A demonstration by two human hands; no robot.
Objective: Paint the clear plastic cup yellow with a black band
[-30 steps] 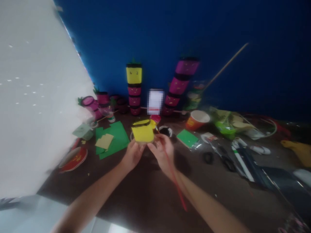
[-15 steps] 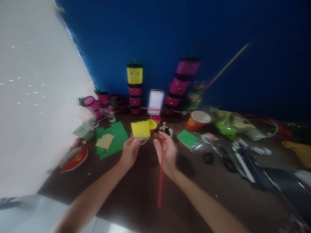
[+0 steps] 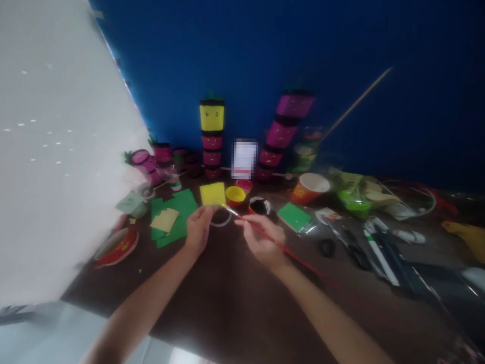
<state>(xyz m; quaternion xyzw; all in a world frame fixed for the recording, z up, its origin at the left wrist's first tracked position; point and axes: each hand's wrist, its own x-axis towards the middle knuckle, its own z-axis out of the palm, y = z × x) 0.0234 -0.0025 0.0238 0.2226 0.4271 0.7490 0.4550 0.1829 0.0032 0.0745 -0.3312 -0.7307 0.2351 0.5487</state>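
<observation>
My left hand (image 3: 199,230) is closed on the lower edge of a yellow-painted cup (image 3: 212,194), held up over the table. In my right hand (image 3: 265,240) is a thin paintbrush (image 3: 299,259) with a red handle, which slants back to the right over my wrist. Its yellow-tipped end is at the cup's lower right edge. Just right of the cup stands a small pot of yellow paint (image 3: 235,195). A pot with black paint (image 3: 259,206) is beyond my right fingers, and a pink pot (image 3: 243,186) sits farther back. Behind my left fingertips lies a pale ring (image 3: 223,223).
Stacked pink and yellow cups with faces (image 3: 211,117) stand against the blue wall, beside a leaning pink stack (image 3: 281,134). Green sheets (image 3: 182,207) lie left. On the right are a paper cup (image 3: 310,188), a green pad (image 3: 294,217), scissors (image 3: 356,255) and plastic bags (image 3: 352,199).
The brush has swung from hanging upright to pointing left at the cup. My left hand has moved the cup slightly left and away, uncovering the yellow paint pot.
</observation>
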